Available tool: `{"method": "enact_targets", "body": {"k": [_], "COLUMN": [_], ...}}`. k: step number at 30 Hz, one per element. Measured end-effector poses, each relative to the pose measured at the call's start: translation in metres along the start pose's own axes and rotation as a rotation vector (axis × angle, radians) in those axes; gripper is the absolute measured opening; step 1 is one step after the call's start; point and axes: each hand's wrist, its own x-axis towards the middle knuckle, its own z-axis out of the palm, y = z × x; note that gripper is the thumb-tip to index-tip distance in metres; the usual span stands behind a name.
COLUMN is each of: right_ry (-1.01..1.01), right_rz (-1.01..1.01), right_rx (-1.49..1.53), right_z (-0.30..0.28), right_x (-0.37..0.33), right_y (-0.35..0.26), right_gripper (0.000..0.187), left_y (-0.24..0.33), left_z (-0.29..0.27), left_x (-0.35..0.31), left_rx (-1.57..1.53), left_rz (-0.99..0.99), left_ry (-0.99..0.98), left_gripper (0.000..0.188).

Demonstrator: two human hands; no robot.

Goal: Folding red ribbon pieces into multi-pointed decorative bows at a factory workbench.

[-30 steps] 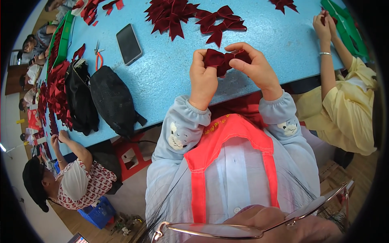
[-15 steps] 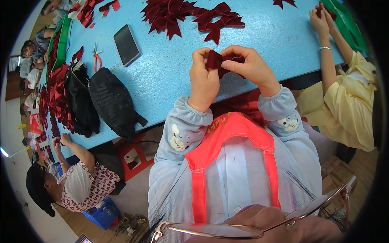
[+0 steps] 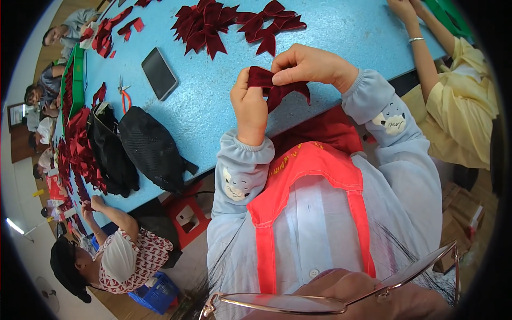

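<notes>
A dark red velvet ribbon bow (image 3: 286, 94) is stretched between my hands over the table's near edge. My left hand (image 3: 249, 106) is closed on its left loop, thumb and fingers pinching it upright. At the middle of the ribbon, my right hand (image 3: 309, 68) pinches the fabric between thumb and forefinger. A pointed tail hangs down below my right fingers. Just beyond lie a few finished-looking bows (image 3: 271, 25) and, left of them, a heaped pile of the same dark red bows (image 3: 205, 25).
On the blue table (image 3: 208, 96) lie a phone (image 3: 159, 74), red-handled pliers (image 3: 125, 96) and two black bags (image 3: 151, 146). Red ribbon pieces (image 3: 80, 144) and a green tray (image 3: 77, 80) line the left. Co-workers sit left and right; one wears yellow (image 3: 458, 101).
My right hand has drawn over the ribbon's middle, pulling the ribbon out wider, so its tail now shows. Both hands sit slightly further left in the view, which has shifted.
</notes>
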Motion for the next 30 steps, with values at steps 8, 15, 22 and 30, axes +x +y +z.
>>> {"method": "enact_targets", "body": {"k": [8, 15, 22, 30], "right_ry": [0.068, -0.05, -0.093, -0.117], "right_rz": [-0.122, -0.066, -0.087, -0.099], "right_rx": [-0.071, -0.106, -0.097, -0.112], "right_z": [0.008, 0.003, 0.002, 0.003], "right_x": [0.004, 0.004, 0.004, 0.004], "right_y": [0.006, -0.007, -0.011, -0.014], "right_gripper": [0.023, 0.024, 0.026, 0.025], "left_y": [0.001, 0.002, 0.004, 0.001], "left_z": [0.014, 0.001, 0.004, 0.005], "left_x": [0.003, -0.001, -0.005, -0.007], "left_rx": [0.688, 0.736, 0.597, 0.487], "left_rz": [0.748, 0.566, 0.435, 0.366], "left_ry": [0.224, 0.024, 0.078, 0.117], "left_gripper": [0.026, 0.033, 0.03, 0.021]}}
